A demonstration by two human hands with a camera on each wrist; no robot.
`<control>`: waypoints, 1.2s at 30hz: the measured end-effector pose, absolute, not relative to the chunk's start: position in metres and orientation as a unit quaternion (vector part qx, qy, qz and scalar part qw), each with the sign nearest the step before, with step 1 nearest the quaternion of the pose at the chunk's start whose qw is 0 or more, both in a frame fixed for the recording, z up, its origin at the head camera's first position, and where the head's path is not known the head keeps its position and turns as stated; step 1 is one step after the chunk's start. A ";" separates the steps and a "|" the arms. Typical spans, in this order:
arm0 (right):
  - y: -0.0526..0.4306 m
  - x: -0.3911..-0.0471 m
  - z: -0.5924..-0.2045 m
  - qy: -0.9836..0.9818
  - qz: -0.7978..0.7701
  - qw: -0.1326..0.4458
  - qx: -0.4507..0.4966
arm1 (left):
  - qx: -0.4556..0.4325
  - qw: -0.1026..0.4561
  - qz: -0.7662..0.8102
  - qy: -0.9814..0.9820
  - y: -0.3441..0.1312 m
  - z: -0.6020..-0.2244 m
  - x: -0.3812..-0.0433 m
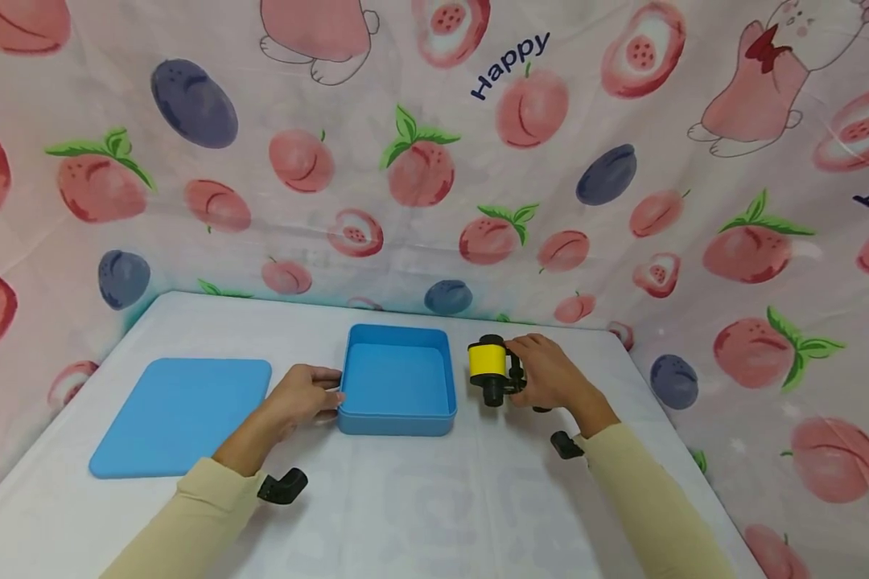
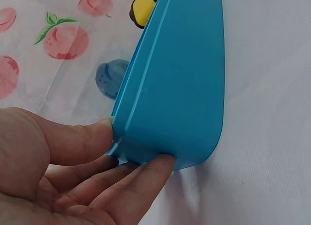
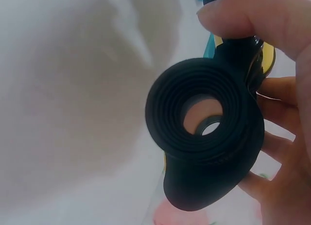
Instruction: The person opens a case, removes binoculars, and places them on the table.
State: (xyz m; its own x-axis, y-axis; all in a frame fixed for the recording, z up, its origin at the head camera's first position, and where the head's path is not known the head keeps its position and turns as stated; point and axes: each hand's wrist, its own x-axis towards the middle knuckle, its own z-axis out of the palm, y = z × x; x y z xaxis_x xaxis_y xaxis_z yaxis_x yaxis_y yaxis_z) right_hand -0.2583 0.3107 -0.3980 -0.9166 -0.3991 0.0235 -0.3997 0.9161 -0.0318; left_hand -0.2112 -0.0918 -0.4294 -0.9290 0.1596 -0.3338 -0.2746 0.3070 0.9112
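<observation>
A pair of yellow and black binoculars (image 1: 488,362) is in my right hand (image 1: 548,371), to the right of the blue box. From the right wrist view, one black eyepiece (image 3: 194,111) faces the camera, with the thumb across the middle part and fingers behind the far barrel. My left hand (image 1: 300,400) grips the left side of the open blue box (image 1: 397,425). Up close in the left wrist view, the thumb lies at the rim of the box (image 2: 180,79) while the fingertips press its outer wall. Inside, the box shows only its bare blue floor.
A flat blue lid (image 1: 181,414) lies on the white table (image 1: 420,507) left of the box. Fruit-print cloth (image 1: 376,193) hangs behind the table and along its right side. Black camera mounts jut from both wrists, the left mount (image 1: 282,486) hanging low over the table.
</observation>
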 end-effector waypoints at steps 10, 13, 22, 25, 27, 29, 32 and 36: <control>0.311 -0.256 -0.408 -0.978 0.031 0.006 0.207 | -0.040 0.180 0.590 0.786 -0.092 -0.430 -0.208; 0.312 -0.255 -0.409 -0.978 0.033 0.004 0.206 | -0.039 0.179 0.589 0.787 -0.092 -0.431 -0.208; 0.317 -0.255 -0.412 -0.979 0.030 0.000 0.203 | -0.035 0.172 0.588 0.789 -0.091 -0.432 -0.209; 0.320 -0.256 -0.414 -0.980 0.028 -0.005 0.198 | -0.035 0.172 0.588 0.790 -0.091 -0.433 -0.208; 0.322 -0.256 -0.415 -0.981 0.025 -0.009 0.193 | -0.035 0.172 0.588 0.789 -0.092 -0.433 -0.208; 0.324 -0.257 -0.415 -0.981 0.023 -0.011 0.190 | -0.036 0.173 0.589 0.788 -0.092 -0.433 -0.208; 0.327 -0.257 -0.414 -0.982 0.025 -0.009 0.188 | -0.035 0.173 0.590 0.788 -0.092 -0.432 -0.209; 0.332 -0.257 -0.415 -0.981 0.035 -0.003 0.189 | -0.035 0.176 0.590 0.787 -0.092 -0.430 -0.209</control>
State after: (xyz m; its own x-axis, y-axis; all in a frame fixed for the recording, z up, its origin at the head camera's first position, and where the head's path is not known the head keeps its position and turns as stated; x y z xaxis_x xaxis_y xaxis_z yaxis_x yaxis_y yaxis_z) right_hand -0.2573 0.3318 -0.4151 -0.9285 -0.3712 0.0081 -0.3709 0.9261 -0.0690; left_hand -0.2090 -0.0922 -0.4303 -0.9358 0.1530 -0.3178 -0.2623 0.3006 0.9170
